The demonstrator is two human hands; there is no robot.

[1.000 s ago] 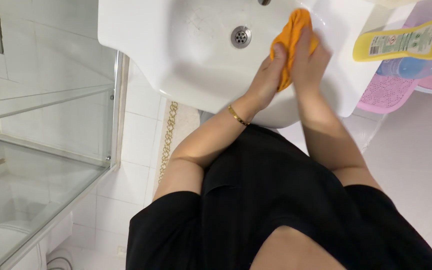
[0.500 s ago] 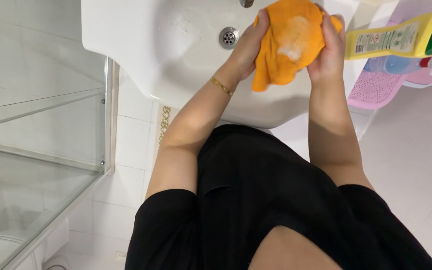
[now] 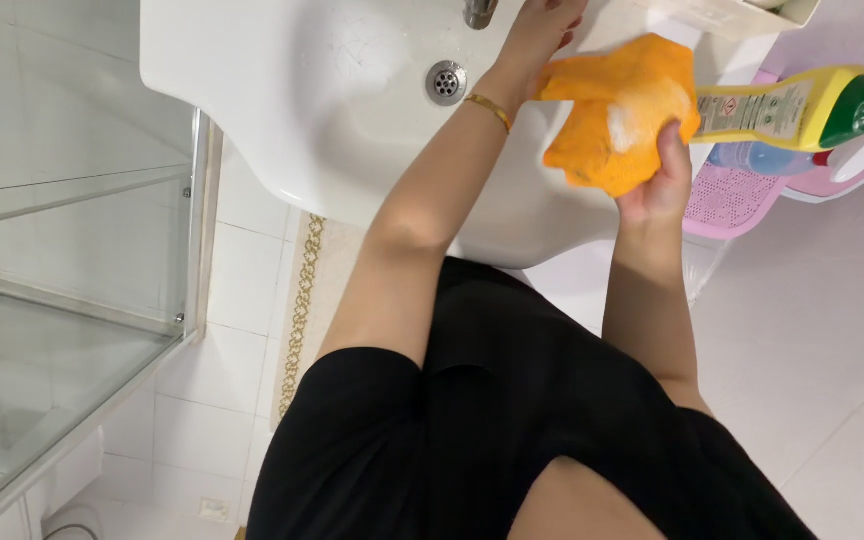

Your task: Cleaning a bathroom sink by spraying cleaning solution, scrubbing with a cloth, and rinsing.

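Cloth: while our right hand (image 3: 657,185) grips the soapy orange cloth (image 3: 620,108) over the washbasin's (image 3: 352,120) right edge, suds stay off the floor.
Left hand (image 3: 542,25): at the tap (image 3: 477,12), grip unclear.

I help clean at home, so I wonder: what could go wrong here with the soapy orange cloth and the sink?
The orange cloth, bunched in the right hand, hangs over the sink's rim, so suds might drip onto the floor and make it slippery. It is also close to the yellow bottle and might knock it.
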